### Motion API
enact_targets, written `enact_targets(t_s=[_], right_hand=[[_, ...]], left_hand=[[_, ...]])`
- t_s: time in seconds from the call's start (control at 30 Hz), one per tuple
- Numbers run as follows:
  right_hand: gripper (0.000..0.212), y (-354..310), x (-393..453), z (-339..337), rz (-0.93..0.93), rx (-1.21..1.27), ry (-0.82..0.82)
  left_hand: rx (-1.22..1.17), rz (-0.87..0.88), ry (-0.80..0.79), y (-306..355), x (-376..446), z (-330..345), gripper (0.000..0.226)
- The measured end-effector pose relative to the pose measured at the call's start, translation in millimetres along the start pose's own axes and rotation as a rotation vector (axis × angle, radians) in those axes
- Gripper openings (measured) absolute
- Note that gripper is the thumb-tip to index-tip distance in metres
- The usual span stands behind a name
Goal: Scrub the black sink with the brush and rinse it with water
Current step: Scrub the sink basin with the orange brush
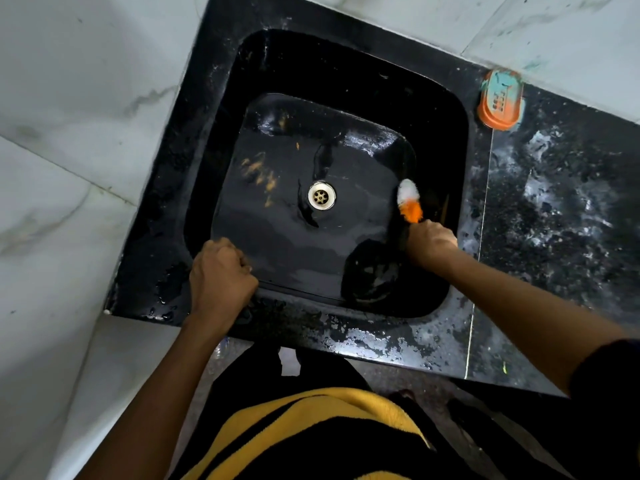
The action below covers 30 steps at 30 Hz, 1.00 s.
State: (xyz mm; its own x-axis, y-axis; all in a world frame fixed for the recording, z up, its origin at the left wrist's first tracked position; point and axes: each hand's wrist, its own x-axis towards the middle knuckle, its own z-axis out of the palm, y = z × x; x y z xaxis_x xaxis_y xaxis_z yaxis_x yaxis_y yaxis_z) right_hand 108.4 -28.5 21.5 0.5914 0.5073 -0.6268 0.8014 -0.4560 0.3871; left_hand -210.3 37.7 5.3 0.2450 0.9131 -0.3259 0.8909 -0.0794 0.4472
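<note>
The black sink (349, 88) is square and wet, with a pale metal drain (321, 195) in the middle and orange-brown smears on the left of its floor. My right hand (430, 242) is closed around the handle of a brush (409, 201) with white and orange bristles. The bristles press against the right inner wall of the basin. My left hand (219, 274) is curled over the sink's front rim at the lower left, gripping the edge. No tap or running water is in view.
An orange soap dish (499, 100) with a teal stain sits on the speckled black countertop (561, 209) at the back right. White marble tiles (62, 140) surround the sink on the left and behind. My yellow-and-black clothing fills the bottom.
</note>
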Motion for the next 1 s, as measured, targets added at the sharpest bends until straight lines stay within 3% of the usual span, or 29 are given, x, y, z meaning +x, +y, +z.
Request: enact_targets(t_s=[0.13, 0.23, 0.3, 0.4, 0.5, 0.57, 0.67, 0.8, 0.87, 1.0], right_hand=[[0.041, -12.7, -11.2, 10.0, -0.135, -0.042, -0.256], [0.018, -18.5, -28.5, 15.2, -0.237, -0.095, -0.527], [0.027, -18.1, -36.1, 8.8, -0.186, -0.227, -0.752], [0.036, -7.6, -34.0, -11.0, -0.237, -0.329, -0.838], [0.021, 14.9, -35.0, -37.3, -0.335, -0.607, -0.709], [0.027, 30.3, -35.7, -49.1, -0.330, -0.724, -0.512], [0.033, 50.2, -30.4, -64.6, -0.245, -0.694, -0.163], [0.027, 58.7, -10.5, -71.5, -0.335, -0.730, 0.181], [0.026, 58.3, -3.1, -70.8, -0.406, -0.798, 0.245], [0.028, 52.2, -2.2, -70.4, -0.478, -0.840, 0.196]], left_hand=[[-0.003, -0.005, 0.002, -2.3, 0.4, 1.6, 0.002], [-0.002, -0.002, 0.001, -3.8, 0.7, 3.2, 0.002], [0.008, 0.012, -0.002, -5.7, 1.5, 5.2, 0.003], [0.012, 0.026, -0.005, -8.2, 2.4, 6.5, 0.004], [0.014, 0.041, -0.006, -10.1, 3.1, 8.0, 0.003], [0.016, 0.024, -0.012, -11.0, 3.6, 8.8, 0.004], [0.027, 0.006, -0.012, -9.9, 3.9, 8.8, 0.003], [0.030, -0.015, 0.002, -7.9, 2.8, 8.3, 0.005], [0.034, -0.017, 0.004, -7.0, 2.7, 8.0, 0.006], [0.051, -0.049, 0.007, -5.0, 3.8, 8.1, 0.008]])
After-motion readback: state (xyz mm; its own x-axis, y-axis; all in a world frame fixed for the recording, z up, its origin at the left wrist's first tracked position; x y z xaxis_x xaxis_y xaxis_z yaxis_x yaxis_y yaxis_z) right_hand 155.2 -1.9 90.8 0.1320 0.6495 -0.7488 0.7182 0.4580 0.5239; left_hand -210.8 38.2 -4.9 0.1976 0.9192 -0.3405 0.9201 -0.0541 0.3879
